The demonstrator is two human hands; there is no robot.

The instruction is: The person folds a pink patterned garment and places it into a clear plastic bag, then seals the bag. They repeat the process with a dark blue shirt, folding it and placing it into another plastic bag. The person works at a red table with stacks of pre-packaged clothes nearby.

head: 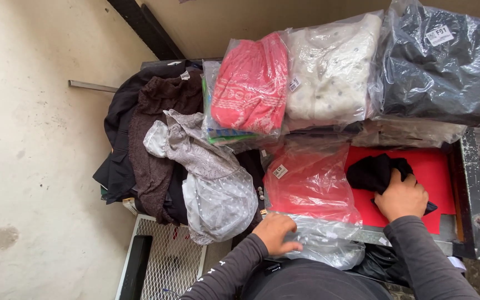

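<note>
The right hand (401, 197) is closing over a bunched black garment (374, 172) on the red board (434, 166) near the table's right edge, while the left hand (276, 232) is lying flat, fingers spread, pinning an empty clear plastic bag (306, 186) at the near edge. This looks like the bagging step, so next the bag's mouth wants opening and the garment sliding in. Bagged clothes (329, 69) are stacking along the far edge, loose clothes (168, 139) heaping at the left.

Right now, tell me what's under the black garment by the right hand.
The black garment, gripped by the right hand, lies on a red sheet covering the table. What the sheet hides beneath it can't be seen.
</note>
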